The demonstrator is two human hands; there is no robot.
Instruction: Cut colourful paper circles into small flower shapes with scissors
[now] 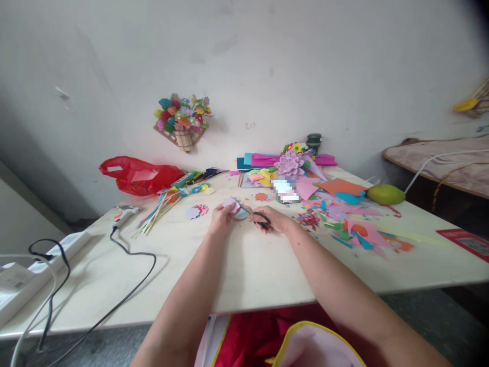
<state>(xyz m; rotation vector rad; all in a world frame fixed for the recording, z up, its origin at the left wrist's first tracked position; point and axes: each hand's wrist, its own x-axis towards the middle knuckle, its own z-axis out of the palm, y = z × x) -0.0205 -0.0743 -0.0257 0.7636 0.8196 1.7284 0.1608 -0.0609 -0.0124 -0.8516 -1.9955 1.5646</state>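
Note:
My left hand (221, 218) pinches a pale lilac paper flower (231, 205) above the middle of the table. In my right hand (273, 219) are black-handled scissors (262, 219), fingers closed round the handles. The blades point left and reach the edge of the lilac flower. Beneath and between the hands lies a round piece with an orange rim and light blue middle (242, 213), partly hidden by them. Left of my left hand rests a small stack of cut paper flowers (196, 211). An orange flower cutout (261, 197) lies just beyond the scissors.
Coloured paper scraps (359, 234) spread over the right side, near a green mango-like fruit (385, 194). A red plastic bag (141, 176) sits at the back left. A glue gun (125, 216) with a black cord and a white power strip (57, 260) lie on the left.

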